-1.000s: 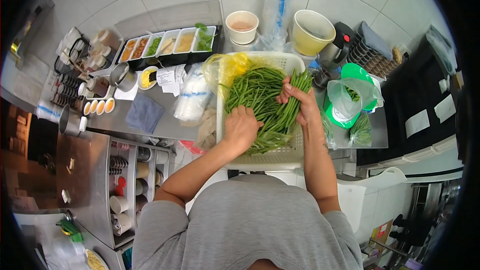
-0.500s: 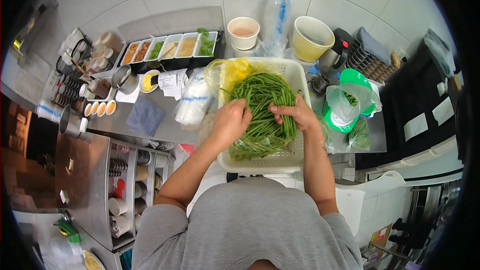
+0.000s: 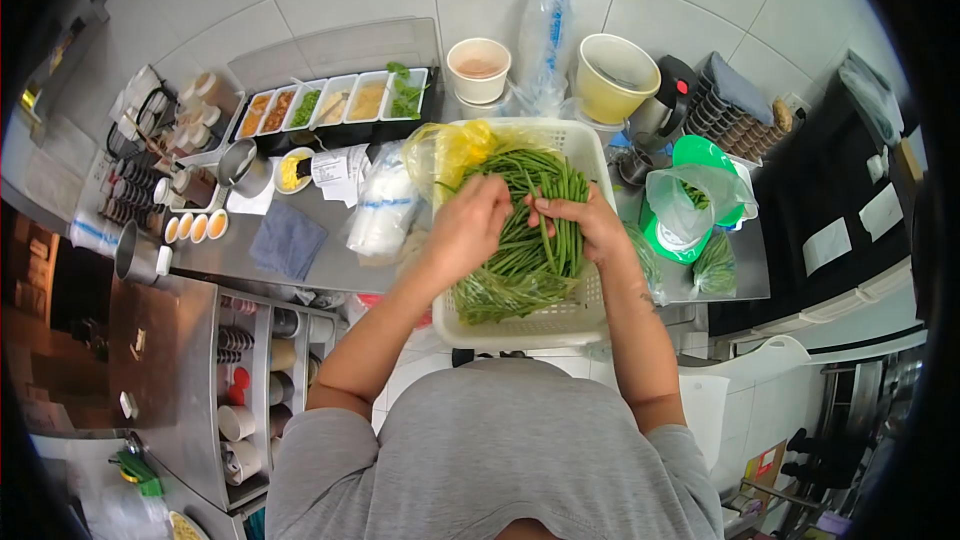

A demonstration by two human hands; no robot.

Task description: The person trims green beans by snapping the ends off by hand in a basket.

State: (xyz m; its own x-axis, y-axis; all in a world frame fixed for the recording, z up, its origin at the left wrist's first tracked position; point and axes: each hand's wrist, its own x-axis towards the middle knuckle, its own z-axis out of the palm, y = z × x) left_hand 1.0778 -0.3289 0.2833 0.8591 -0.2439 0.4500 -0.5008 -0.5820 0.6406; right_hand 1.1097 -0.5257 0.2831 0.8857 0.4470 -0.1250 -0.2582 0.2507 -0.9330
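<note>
A heap of long green beans [image 3: 520, 252] fills much of a white plastic basket [image 3: 592, 315] in front of me, partly in a clear and yellow plastic bag [image 3: 440, 152]. My right hand [image 3: 590, 225] is closed around several green beans at the heap's right side, thumb pointing left. Over the left part of the heap, my left hand [image 3: 475, 225] has its fingers curled together, close to the right fingertips. What those left fingers pinch, if anything, is hidden by the back of the hand.
Left of the basket lie a white plastic bag roll [image 3: 383, 202] and a blue cloth [image 3: 288, 240]. Behind stand a topping tray [image 3: 330, 130] and a yellow tub [image 3: 612, 80]. At right, a green scale [image 3: 668, 240] carries a bag, beside a small bag of greens [image 3: 714, 268].
My left hand has moved right and slightly up, toward the right hand. My right hand has shifted a little left, with beans now showing upright in its grip.
</note>
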